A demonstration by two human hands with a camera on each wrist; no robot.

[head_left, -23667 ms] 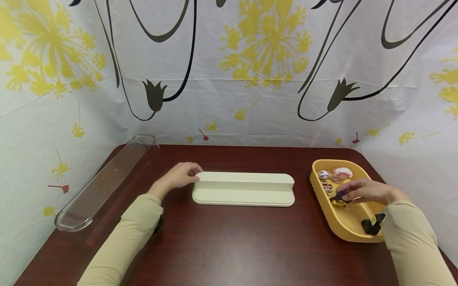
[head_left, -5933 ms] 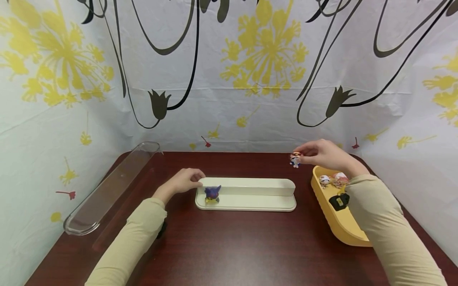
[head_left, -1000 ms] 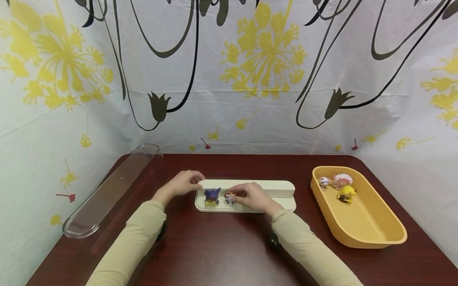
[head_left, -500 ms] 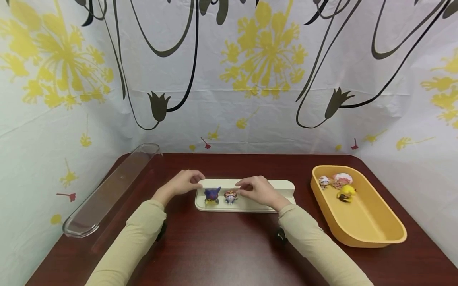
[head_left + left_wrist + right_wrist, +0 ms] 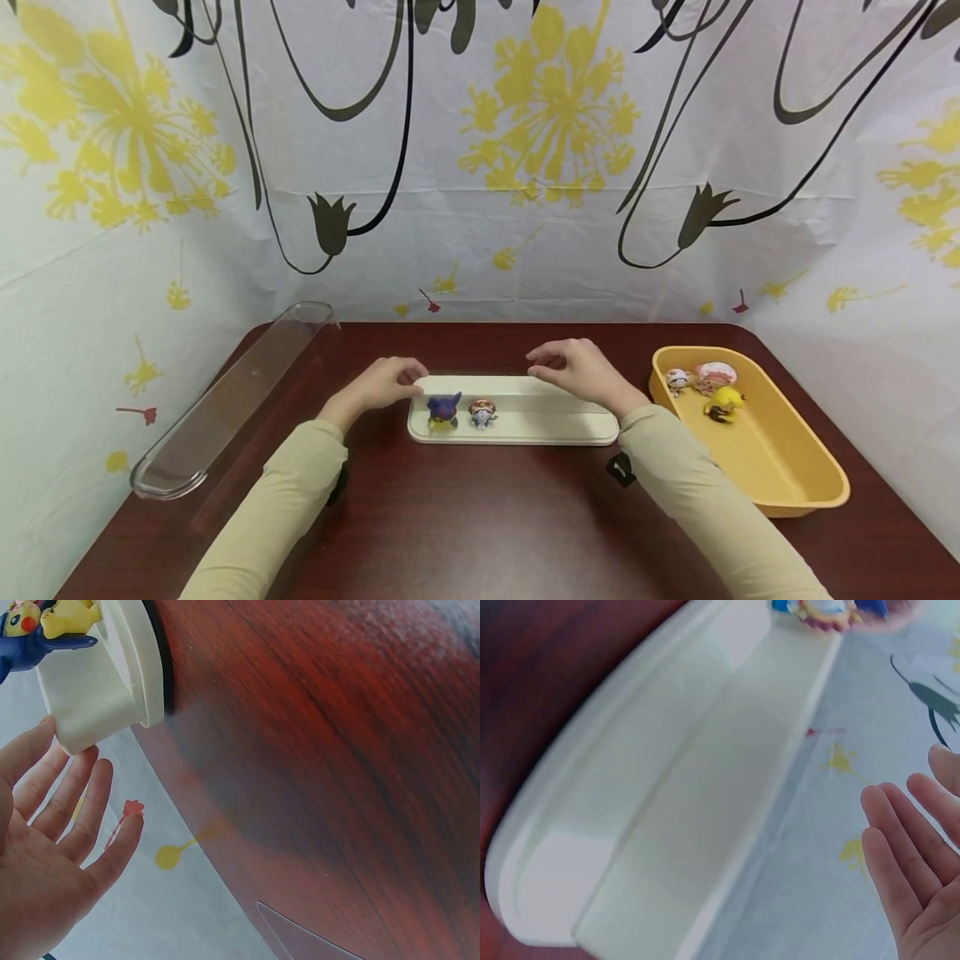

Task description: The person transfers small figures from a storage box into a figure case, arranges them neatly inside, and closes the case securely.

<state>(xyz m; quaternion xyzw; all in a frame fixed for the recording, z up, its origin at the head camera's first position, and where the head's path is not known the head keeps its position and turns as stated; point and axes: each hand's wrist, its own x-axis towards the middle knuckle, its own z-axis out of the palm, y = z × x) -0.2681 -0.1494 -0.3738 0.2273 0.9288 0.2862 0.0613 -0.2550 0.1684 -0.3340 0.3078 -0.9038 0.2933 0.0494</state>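
Head view shows us a clear plastic cover (image 5: 232, 400) lying slantwise along the left edge of the dark red tabletop (image 5: 450, 525). Next to it we see the left sleeve (image 5: 273, 496) and the left hand (image 5: 375, 385), which touches the left end of a cream stand (image 5: 551, 423); in the left wrist view we find its fingers nearly straight and spread apart. The stand lies crosswise on the tabletop, with a raised step along its back. On its lower front ledge, towards the left end, we see a purple-and-yellow figure (image 5: 443, 410) upright, and just to its right a red-topped figure (image 5: 482, 413), also upright. Further right hangs the right hand (image 5: 581, 368), over or behind the stand's right half, we cannot tell which; its thumb and fingers are apart. Rightmost sits a yellow tray (image 5: 783, 454), partly hidden by the right sleeve (image 5: 723, 504). Towards the tray's back end we count a white figure (image 5: 678, 381), a pink-and-white figure (image 5: 712, 377) beside it, and a yellow figure (image 5: 726, 402) in front of that one.
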